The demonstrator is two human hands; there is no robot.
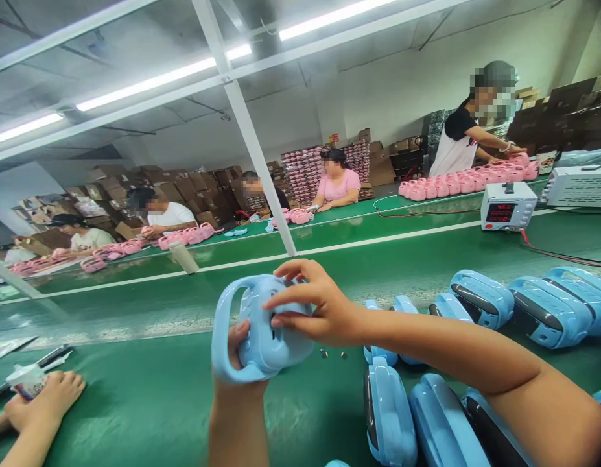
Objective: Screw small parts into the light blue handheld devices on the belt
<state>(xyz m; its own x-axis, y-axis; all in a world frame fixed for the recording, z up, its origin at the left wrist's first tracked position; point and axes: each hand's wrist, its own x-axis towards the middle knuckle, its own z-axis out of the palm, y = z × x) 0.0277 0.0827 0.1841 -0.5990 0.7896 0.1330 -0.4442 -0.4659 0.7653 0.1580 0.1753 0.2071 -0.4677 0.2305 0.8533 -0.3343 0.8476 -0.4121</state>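
Note:
I hold a light blue plastic device with a loop handle [254, 327] above the green belt [149, 395]. My left hand [239, 363] grips it from below, thumb on its front face. My right hand [317, 305] rests on its right side, fingertips pinched at a small spot on the face. Several more blue devices [480, 298] lie on the belt to the right, and others [390, 415] lie just under my right forearm. Two tiny dark parts [332, 354] sit on the belt beneath my right wrist.
A co-worker's hand [47, 402] rests at the bottom left beside a small cup [25, 379]. A white power supply [507, 206] stands at the far right. Rows of pink devices [468, 180] and several seated workers line the far belt. A white frame post [254, 143] rises ahead.

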